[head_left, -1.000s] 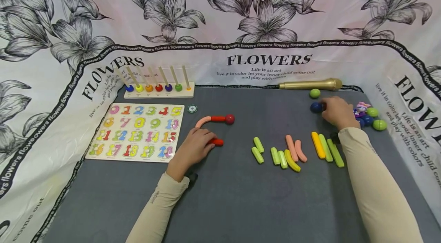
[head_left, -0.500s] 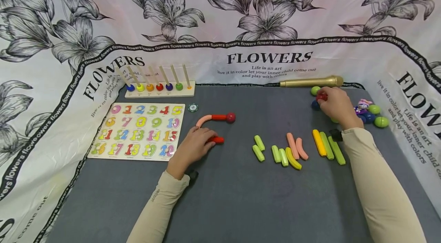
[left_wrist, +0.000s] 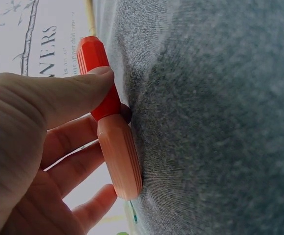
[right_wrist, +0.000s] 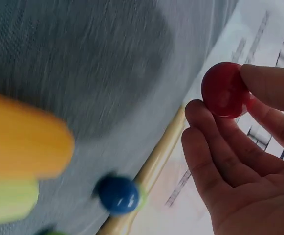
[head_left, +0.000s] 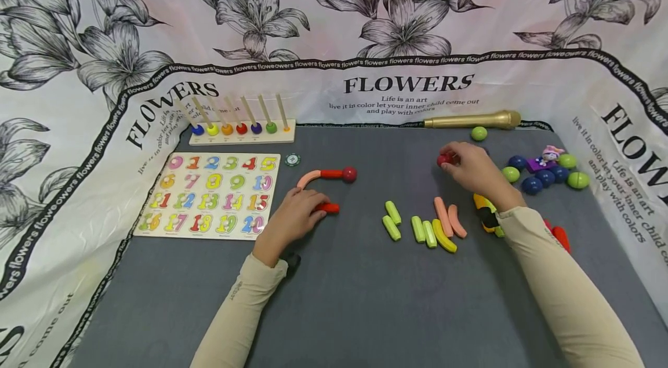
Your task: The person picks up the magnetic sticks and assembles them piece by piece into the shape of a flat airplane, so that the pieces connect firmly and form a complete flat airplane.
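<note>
My left hand [head_left: 296, 214] pinches a red magnetic stick [left_wrist: 93, 53] between thumb and finger. In the left wrist view a curved salmon stick [left_wrist: 120, 156] is joined end to end with it. Beyond that hand a line of a salmon stick, a red stick [head_left: 331, 174] and a red ball [head_left: 349, 174] lies on the grey table. My right hand [head_left: 477, 170] holds another red ball [right_wrist: 225, 90] at its fingertips, above the table right of the middle. A blue ball [right_wrist: 117, 193] lies behind that hand, mostly hidden in the head view.
Several green, yellow and salmon sticks [head_left: 442, 216] lie in front. Blue and green balls [head_left: 545, 177] and a small figurine [head_left: 551, 153] sit at right, near a gold microphone [head_left: 472, 120]. A number board [head_left: 209, 197] and pegged stand [head_left: 242, 137] are at left.
The right hand has picked up a red ball from the group at right and carried it left. The left hand has stayed in place on the sticks.
</note>
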{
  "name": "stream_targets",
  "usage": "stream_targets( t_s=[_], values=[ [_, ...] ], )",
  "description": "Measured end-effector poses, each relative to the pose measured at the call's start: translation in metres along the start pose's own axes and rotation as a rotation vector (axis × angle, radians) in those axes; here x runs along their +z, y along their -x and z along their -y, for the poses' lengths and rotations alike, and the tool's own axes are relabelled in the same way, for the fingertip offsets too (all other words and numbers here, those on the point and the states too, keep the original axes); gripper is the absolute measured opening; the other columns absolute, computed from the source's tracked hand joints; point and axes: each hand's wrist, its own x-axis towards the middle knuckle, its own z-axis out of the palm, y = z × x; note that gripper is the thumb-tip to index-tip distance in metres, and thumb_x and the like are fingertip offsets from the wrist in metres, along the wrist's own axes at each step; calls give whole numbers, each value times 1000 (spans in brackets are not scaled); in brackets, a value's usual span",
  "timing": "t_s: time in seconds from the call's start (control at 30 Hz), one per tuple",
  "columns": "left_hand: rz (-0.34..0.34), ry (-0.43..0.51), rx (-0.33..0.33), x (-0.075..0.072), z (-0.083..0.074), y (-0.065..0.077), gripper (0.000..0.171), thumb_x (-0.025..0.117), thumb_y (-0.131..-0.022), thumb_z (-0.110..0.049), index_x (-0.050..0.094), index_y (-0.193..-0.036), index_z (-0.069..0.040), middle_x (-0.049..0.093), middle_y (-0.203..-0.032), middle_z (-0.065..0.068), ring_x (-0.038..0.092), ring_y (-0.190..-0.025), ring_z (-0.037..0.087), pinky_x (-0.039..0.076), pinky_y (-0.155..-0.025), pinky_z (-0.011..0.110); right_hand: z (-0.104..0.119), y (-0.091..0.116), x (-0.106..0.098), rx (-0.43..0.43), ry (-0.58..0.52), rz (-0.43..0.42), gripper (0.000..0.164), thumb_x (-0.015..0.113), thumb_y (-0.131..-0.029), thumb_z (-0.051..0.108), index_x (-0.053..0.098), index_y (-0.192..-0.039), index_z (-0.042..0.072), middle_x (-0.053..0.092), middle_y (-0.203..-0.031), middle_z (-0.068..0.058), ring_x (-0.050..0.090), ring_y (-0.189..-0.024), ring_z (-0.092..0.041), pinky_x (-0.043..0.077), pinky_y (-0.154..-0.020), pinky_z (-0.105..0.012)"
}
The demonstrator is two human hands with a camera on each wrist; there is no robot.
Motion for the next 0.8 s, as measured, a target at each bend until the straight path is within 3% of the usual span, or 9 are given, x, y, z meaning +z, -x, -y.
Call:
stream_targets(
  t_s=[0.2, 0.6, 0.8],
  values=[
    [26, 14, -26, -1, 0, -1, 24, 76, -102, -14, 74, -126, -7, 74, -119, 10, 66, -116, 28, 31, -121, 61, 23, 1, 20, -100, -1, 26, 25, 71, -101, 2, 67, -124, -9, 68, -115, -25, 67, -105, -40, 55, -90, -58],
    [-10, 4, 17, -2, -2, -2, 22, 74, -103, -13, 74, -124, -6, 74, -118, 10, 67, -116, 29, 33, -119, 63, 63, 7, 49, -275, -54, 43, 22, 73, -100, 2, 68, -121, -3, 69, -113, -17, 67, -99, -32, 57, -86, -52],
    [0, 1, -36, -2, -5, 0, 27, 74, -103, -15, 72, -129, -7, 74, -126, 9, 67, -121, 29, 30, -121, 61, 84, 7, 70, -390, -88, 47, 20, 76, -98, 0, 69, -117, 0, 69, -109, -11, 69, -100, -28, 58, -86, -48]
  ],
)
